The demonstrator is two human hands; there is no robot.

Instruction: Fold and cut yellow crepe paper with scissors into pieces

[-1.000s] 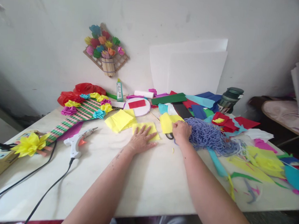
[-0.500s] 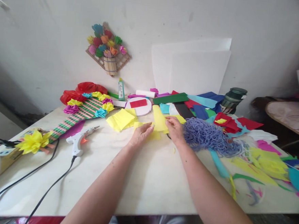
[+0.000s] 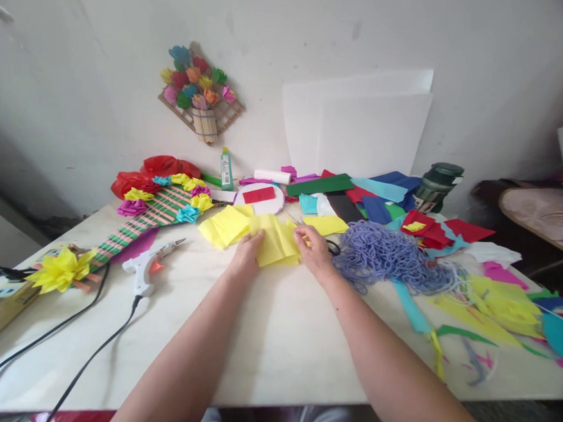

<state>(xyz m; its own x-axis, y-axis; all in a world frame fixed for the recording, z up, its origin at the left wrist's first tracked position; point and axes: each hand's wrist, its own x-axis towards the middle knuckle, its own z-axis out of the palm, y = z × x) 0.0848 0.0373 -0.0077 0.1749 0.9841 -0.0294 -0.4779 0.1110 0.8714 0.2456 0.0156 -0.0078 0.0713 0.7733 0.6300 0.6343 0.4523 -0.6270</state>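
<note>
Yellow sheet (image 3: 275,241): lying creased on the table (image 3: 272,339), spanning between both hands.
Left hand (image 3: 248,250): fingers closing on the sheet's left edge.
Right hand (image 3: 311,250): pinching the right edge.
Stack (image 3: 226,225): sitting just left of the sheet.
Yarn (image 3: 384,253): lying near the right hand.
Change: half a second ago the hands were lifting a narrower strip; it is now resting flat and wider.

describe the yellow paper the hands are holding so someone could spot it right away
On the white table, look just left of the heap of purple yarn. The yellow paper sits between the left hand and right hand, creased and lifted, unlike the flat yellow stack beside it.
</note>
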